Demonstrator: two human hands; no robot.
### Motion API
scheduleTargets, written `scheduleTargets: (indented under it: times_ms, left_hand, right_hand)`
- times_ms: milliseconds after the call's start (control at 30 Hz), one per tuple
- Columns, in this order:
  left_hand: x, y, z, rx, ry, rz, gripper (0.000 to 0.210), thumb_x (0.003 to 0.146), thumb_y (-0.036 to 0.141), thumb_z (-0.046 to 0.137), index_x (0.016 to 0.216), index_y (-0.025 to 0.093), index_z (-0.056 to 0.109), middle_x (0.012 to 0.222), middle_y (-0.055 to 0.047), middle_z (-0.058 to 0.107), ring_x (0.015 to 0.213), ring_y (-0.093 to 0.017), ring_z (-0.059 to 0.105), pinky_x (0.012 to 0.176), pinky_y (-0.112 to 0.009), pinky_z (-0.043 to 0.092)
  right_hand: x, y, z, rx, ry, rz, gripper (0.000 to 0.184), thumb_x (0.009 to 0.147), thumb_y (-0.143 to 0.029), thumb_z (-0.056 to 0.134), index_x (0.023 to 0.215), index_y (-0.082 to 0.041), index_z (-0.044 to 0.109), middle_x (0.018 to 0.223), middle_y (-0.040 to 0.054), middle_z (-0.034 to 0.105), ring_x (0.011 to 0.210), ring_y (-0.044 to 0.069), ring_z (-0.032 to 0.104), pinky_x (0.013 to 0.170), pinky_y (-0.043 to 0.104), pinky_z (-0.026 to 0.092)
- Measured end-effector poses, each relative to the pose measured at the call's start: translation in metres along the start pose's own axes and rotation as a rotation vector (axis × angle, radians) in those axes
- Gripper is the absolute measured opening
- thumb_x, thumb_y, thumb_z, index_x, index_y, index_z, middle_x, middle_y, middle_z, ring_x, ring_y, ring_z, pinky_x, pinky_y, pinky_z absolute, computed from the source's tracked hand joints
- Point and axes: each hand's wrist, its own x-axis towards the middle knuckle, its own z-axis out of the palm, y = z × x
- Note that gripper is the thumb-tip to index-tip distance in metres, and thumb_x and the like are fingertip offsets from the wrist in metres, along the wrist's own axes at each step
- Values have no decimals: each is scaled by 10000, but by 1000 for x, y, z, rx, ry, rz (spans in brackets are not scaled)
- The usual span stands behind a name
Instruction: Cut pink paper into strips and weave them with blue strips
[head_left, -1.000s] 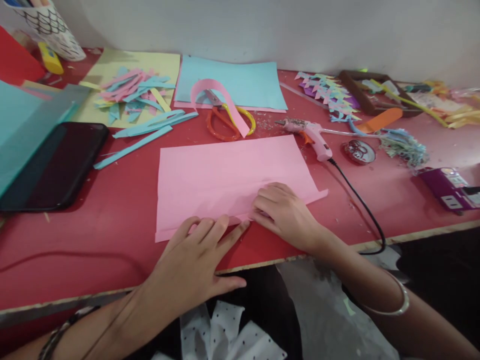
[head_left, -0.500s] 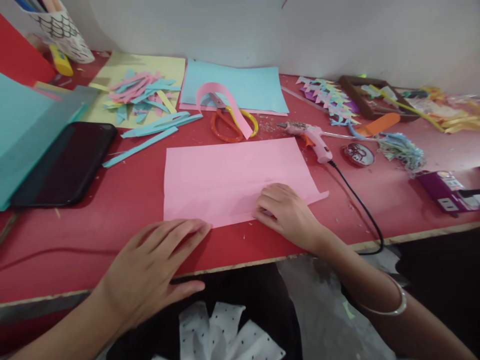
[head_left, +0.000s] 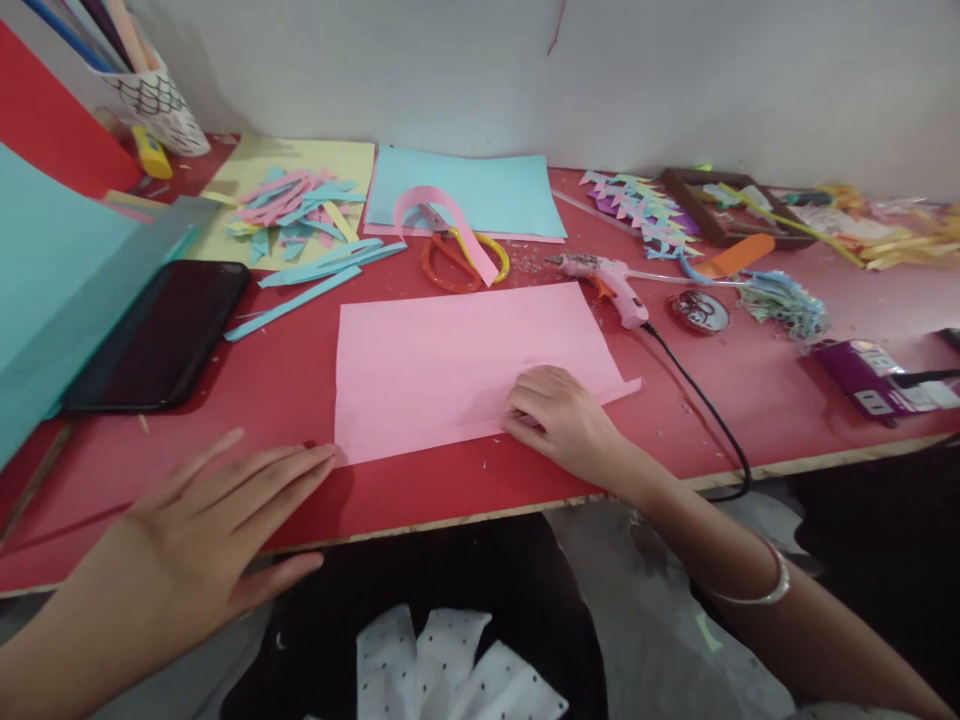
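Observation:
A sheet of pink paper (head_left: 442, 360) lies on the red table (head_left: 420, 490), its near edge folded up in a narrow strip that sticks out at the right corner. My right hand (head_left: 559, 415) rests on the near edge with its fingers curled down on the fold; the fingertips are partly hidden. My left hand (head_left: 232, 510) is open, fingers stretched, with its fingertips at the near left corner of the sheet. Behind the sheet lie scissors (head_left: 442, 265) with orange and yellow handles, partly under a curled pink paper strip (head_left: 469, 240).
A pink glue gun (head_left: 619, 290) with a black cord lies right of the sheet. At left are a black phone (head_left: 161, 340) and cut paper strips (head_left: 300, 210). Blue paper (head_left: 480, 195) lies at the back. A purple power block (head_left: 862, 380) sits far right.
My left hand has slid left along the near edge to the sheet's left corner. My right hand stays on the fold. The view has shifted slightly.

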Motion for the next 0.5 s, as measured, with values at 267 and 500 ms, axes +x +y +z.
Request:
scheduleTargets:
  times_ms: [267, 500]
  left_hand:
    - [74, 46, -3, 48, 60, 48, 305, 877, 329, 366, 1051, 148, 540, 962, -88, 621, 884, -221, 562, 731, -355, 443]
    - [105, 60, 20, -54, -116, -35, 142, 845, 165, 423, 836, 155, 565, 755, -32, 638, 693, -178, 597, 583, -283, 425]
  right_hand:
    - [9, -20, 11, -45, -14, -25, 206, 839, -236, 457, 658, -160, 520, 649, 19, 538, 644, 142, 446, 693, 272, 339]
    - [4, -23, 10, 23, 34, -31, 147, 811, -216, 485, 680, -160, 520, 668, 28, 543, 660, 145, 449, 679, 263, 350]
